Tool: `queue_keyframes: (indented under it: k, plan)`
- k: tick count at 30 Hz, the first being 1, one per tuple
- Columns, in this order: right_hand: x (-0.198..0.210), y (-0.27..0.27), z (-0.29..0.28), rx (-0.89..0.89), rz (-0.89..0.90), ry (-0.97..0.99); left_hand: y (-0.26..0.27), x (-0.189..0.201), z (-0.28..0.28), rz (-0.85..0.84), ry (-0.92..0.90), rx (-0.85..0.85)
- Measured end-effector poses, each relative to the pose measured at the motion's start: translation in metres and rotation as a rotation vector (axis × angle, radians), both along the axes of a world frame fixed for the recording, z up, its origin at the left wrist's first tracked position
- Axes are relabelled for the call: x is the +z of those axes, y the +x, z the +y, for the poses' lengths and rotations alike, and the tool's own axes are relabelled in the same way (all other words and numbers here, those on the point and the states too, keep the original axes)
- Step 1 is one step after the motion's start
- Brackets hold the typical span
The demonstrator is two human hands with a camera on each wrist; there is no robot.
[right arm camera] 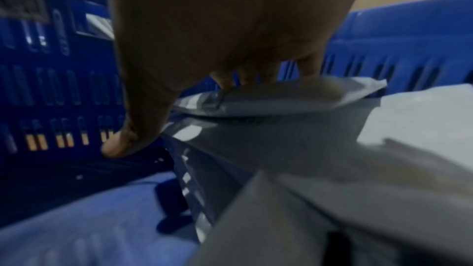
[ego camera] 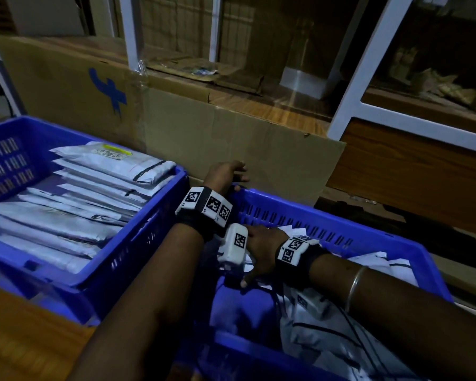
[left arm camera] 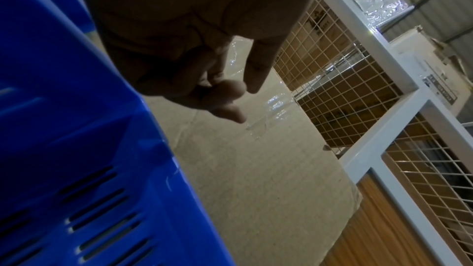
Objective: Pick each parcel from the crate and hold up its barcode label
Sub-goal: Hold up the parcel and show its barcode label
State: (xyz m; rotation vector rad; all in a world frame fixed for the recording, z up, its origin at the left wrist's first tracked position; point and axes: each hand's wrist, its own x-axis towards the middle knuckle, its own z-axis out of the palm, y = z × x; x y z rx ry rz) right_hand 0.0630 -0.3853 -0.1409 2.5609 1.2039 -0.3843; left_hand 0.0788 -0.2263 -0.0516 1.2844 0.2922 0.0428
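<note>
The grey poly-mailer parcels [ego camera: 341, 320] heaped in the lower-right crate [ego camera: 368, 229] look light, limp and slippery, best pinched at an edge. The right hand [ego camera: 261, 251] has its fingers [right arm camera: 245, 76] laid on the top one without clamping it, while the left hand [ego camera: 226, 171] rests slack and empty at the far rim. Two blue crates; the upper-left crate [ego camera: 160, 215] holds roughly ten filed parcels.

Dim room; white mesh racks [left arm camera: 358, 92] (cardboard sheet [ego camera: 231, 138] leaning).

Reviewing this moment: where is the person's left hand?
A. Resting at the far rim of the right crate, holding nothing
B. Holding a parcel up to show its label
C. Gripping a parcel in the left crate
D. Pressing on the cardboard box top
A: the left hand lies over the right crate's far rim, fingers loose and holding nothing in the left wrist view.
</note>
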Motion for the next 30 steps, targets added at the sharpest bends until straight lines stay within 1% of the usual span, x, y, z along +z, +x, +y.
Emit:
queue_keyframes:
  k: [3,7,11,15,18,20,22,25,28,30]
  plan:
    - [-0.005,-0.002,0.001,0.001,-0.031,0.001,0.000,-0.001,0.002,0.008,-0.012,0.009]
    - [-0.008,-0.005,0.002,0.030,-0.132,0.011,-0.001,-0.002,0.004,0.015,-0.053,0.021]
    - [-0.008,-0.004,0.002,-0.008,-0.210,-0.003,-0.001,-0.002,0.005,0.013,-0.075,0.052]
    - [0.005,-0.002,0.003,-0.028,-0.151,-0.051,-0.001,-0.002,0.005,0.024,-0.100,0.070]
    - [0.011,-0.002,-0.001,-0.016,-0.152,-0.097,0.000,-0.003,0.005,0.030,-0.077,0.063]
    - [0.009,-0.001,-0.007,-0.029,-0.145,-0.088,-0.001,-0.003,0.004,0.036,-0.071,0.054]
    - [0.007,-0.001,-0.011,-0.068,-0.100,-0.060,-0.001,-0.004,0.003,0.049,-0.031,0.036]
    - [0.019,0.001,-0.015,-0.123,-0.012,-0.050,-0.002,-0.006,-0.004,0.049,0.014,-0.005]
    - [0.031,0.001,-0.017,-0.126,-0.048,-0.099,-0.003,-0.010,-0.013,0.030,0.071,-0.050]
    - [0.028,0.001,-0.020,-0.148,-0.068,-0.052,-0.003,-0.013,-0.018,0.019,0.119,-0.065]
